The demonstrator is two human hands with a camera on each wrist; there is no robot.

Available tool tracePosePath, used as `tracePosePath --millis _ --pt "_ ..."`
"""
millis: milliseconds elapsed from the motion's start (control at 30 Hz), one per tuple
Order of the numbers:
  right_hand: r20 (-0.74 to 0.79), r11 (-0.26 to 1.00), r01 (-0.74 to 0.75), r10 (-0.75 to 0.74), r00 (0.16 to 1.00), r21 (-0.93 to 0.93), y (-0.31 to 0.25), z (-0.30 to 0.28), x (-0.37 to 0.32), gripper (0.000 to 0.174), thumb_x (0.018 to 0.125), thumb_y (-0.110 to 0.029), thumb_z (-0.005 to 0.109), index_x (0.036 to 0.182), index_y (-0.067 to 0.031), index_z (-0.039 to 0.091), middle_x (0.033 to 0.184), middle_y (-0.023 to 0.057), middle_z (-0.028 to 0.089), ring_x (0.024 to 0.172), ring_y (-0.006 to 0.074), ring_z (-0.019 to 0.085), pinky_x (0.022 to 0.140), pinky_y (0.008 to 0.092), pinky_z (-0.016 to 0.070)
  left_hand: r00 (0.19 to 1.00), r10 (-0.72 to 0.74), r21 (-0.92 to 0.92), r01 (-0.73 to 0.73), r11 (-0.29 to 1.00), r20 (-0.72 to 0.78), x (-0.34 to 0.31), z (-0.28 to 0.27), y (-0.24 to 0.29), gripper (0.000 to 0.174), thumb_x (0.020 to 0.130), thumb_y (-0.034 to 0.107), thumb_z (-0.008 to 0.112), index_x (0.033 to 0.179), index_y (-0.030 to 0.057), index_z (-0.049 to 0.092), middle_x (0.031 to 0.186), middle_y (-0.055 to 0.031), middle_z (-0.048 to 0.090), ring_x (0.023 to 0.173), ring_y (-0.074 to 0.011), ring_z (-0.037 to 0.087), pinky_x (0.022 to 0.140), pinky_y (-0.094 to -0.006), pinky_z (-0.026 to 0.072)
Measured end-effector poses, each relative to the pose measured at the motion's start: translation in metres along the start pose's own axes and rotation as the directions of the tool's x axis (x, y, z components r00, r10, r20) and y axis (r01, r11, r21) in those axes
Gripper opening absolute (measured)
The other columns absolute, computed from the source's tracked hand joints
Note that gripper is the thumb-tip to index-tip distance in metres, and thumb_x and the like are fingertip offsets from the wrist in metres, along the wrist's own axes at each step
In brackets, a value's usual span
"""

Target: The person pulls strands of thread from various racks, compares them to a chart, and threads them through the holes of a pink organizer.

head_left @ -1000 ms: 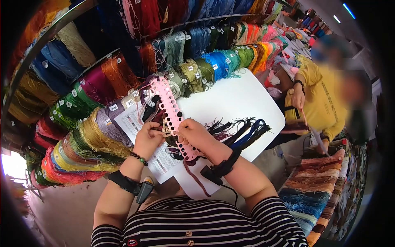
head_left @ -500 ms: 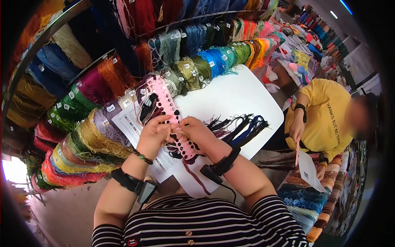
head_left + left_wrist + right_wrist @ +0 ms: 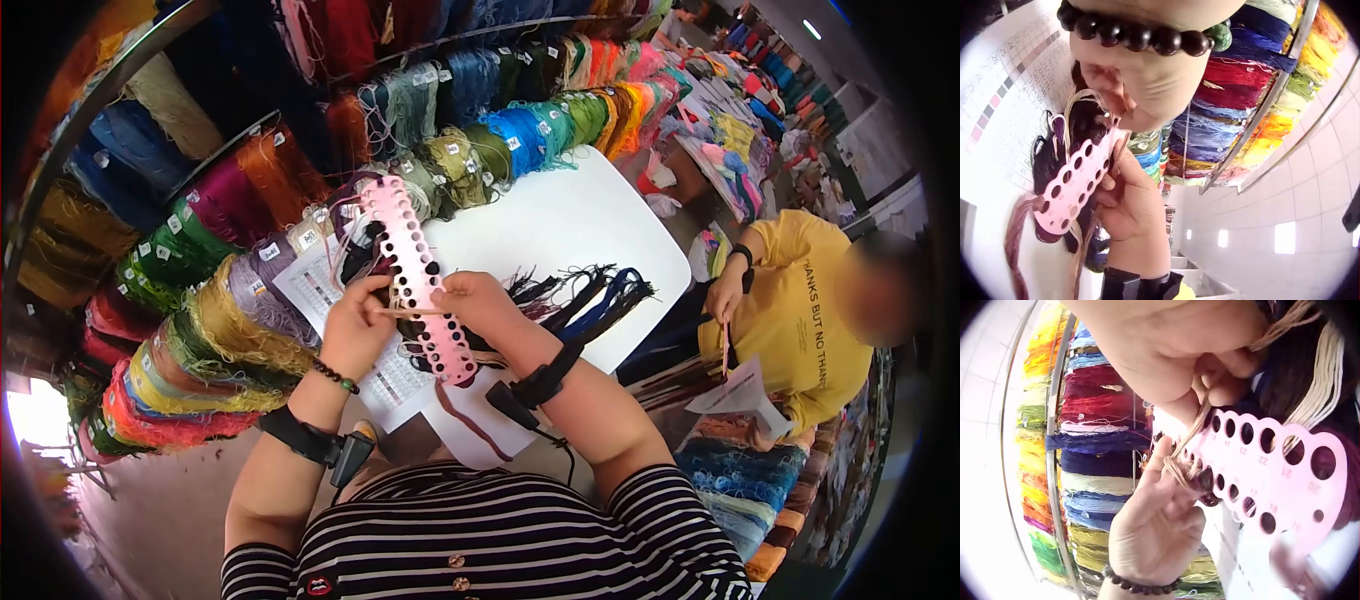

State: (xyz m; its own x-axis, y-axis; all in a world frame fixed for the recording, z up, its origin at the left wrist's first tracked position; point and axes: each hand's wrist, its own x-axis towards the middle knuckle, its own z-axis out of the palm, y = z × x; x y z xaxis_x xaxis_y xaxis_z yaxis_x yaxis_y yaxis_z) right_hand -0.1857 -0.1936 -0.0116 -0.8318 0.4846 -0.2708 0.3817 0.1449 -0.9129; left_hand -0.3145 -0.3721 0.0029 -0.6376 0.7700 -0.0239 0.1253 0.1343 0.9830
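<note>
A pink thread organizer card (image 3: 403,247) with numbered holes along both edges slants under both hands, with dark and pale skeins hanging from its holes. My left hand (image 3: 357,318), wearing a bead bracelet, pinches a beige embroidery thread (image 3: 1192,434) at the card's left edge; the thread loops round its fingertips. At the opposite edge my right hand (image 3: 478,305) pinches the same thread between thumb and fingers. The strand runs straight across the card between the hands. In the left wrist view the right hand (image 3: 1132,203) lies partly behind the card.
A white table (image 3: 560,215) bears dark and blue thread tails (image 3: 605,300). Printed colour charts (image 3: 395,390) lie under the card. Racks of labelled skeins (image 3: 225,320) curve along the left and back. At right stands a person in yellow (image 3: 800,310) with a paper sheet (image 3: 735,395).
My hands have drawn slightly apart, and the beige thread, bunched at the fingers before, now stretches across the card. The person at right has shifted lower in view with the paper.
</note>
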Motion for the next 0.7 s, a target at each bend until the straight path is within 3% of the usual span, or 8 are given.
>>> tracePosePath --millis 33,133,267,333,433,533,633,700 --pt "-0.052 0.999 0.036 -0.036 0.998 -0.004 -0.004 -0.001 -0.004 0.023 0.086 -0.022 0.068 0.086 0.0006 0.067 0.068 -0.0003 0.058 0.06 0.0073 0.048 0.053 0.0243 0.0377 0.993 0.071 0.219 -0.049 0.975 -0.093 -0.004 -0.008 -0.001 0.036 0.084 0.0 0.065 0.118 0.002 0.057 0.07 0.0043 0.052 0.063 -0.0037 0.049 0.056 -0.0194 0.0413" --pt "-0.008 0.996 -0.016 0.017 1.0 0.091 -0.022 -0.01 -0.019 0.028 0.082 -0.025 0.069 0.081 0.0026 0.065 0.062 0.0035 0.055 0.06 0.0103 0.048 0.056 0.0298 0.0401 0.966 -0.217 -0.173 0.192 0.966 -0.143 -0.033 -0.035 0.022 0.018 0.094 0.011 0.055 0.108 0.0033 0.061 0.066 0.005 0.048 0.057 -0.0042 0.044 0.051 -0.0193 0.0368" --pt "-0.059 0.986 0.013 -0.004 0.998 0.166 -0.042 -0.038 -0.05 0.02 0.086 -0.017 0.066 0.08 0.0012 0.064 0.063 -0.0015 0.055 0.06 0.0075 0.046 0.055 0.0263 0.0388 0.896 -0.324 -0.68 0.034 0.732 -0.304 -0.084 -0.094 0.047 0.02 0.098 0.024 0.05 0.094 0.0065 0.06 0.063 0.0054 0.042 0.049 -0.006 0.034 0.046 -0.019 0.0303" --pt "-0.222 0.984 0.165 -0.145 0.964 0.072 -0.047 -0.052 -0.07 0.013 0.087 -0.013 0.063 0.085 0.0001 0.064 0.065 -0.0028 0.056 0.06 0.0071 0.049 0.055 0.0246 0.0394 0.942 -0.281 -0.813 0.017 0.582 -0.182 -0.118 -0.134 0.029 0.021 0.099 0.024 0.048 0.095 0.0057 0.058 0.063 0.0046 0.044 0.049 -0.0062 0.037 0.045 -0.0186 0.0315" --pt "-0.351 0.953 0.201 -0.112 0.93 0.227 -0.051 -0.096 -0.099 0.011 0.089 -0.013 0.063 0.087 -0.002 0.064 0.066 -0.0056 0.055 0.058 0.0031 0.046 0.052 0.0202 0.035 0.872 -0.484 -0.48 0.394 0.783 -0.074 -0.168 -0.193 -0.022 0.032 0.097 0.032 0.052 0.108 0.0033 0.06 0.071 -0.0001 0.058 0.055 -0.0088 0.052 0.047 -0.0195 0.0398" --pt "-0.306 0.958 0.154 -0.075 0.949 0.242 -0.065 -0.111 -0.114 0.012 0.09 -0.015 0.062 0.084 -0.0046 0.063 0.066 -0.0079 0.054 0.056 0.0 0.042 0.051 0.0177 0.0307 0.519 -0.855 0.183 0.841 0.509 -0.009 -0.193 -0.188 -0.047 0.043 0.094 0.038 0.058 0.118 0.0024 0.058 0.088 -0.0056 0.065 0.066 -0.0116 0.06 0.055 -0.0227 0.0477" --pt "-0.251 0.943 0.101 -0.019 0.968 0.316 -0.059 -0.095 -0.114 0.013 0.091 -0.016 0.062 0.084 -0.0057 0.063 0.065 -0.0085 0.053 0.055 -0.0003 0.041 0.051 0.0172 0.03 0.662 -0.745 0.378 0.673 0.636 0.075 -0.167 -0.171 -0.065 0.052 0.091 0.04 0.061 0.127 0.0025 0.053 0.105 -0.0086 0.065 0.081 -0.0137 0.064 0.066 -0.0263 0.0516" --pt "-0.245 0.926 0.112 -0.022 0.969 0.361 -0.063 -0.074 -0.111 0.014 0.091 -0.017 0.062 0.083 -0.0059 0.063 0.064 -0.0087 0.052 0.054 -0.0001 0.04 0.05 0.0175 0.0298 0.749 -0.654 -0.127 0.663 0.738 0.106 -0.139 -0.131 -0.072 0.05 0.092 0.038 0.061 0.127 0.0037 0.052 0.105 -0.0057 0.064 0.085 -0.0126 0.062 0.069 -0.0262 0.0508"
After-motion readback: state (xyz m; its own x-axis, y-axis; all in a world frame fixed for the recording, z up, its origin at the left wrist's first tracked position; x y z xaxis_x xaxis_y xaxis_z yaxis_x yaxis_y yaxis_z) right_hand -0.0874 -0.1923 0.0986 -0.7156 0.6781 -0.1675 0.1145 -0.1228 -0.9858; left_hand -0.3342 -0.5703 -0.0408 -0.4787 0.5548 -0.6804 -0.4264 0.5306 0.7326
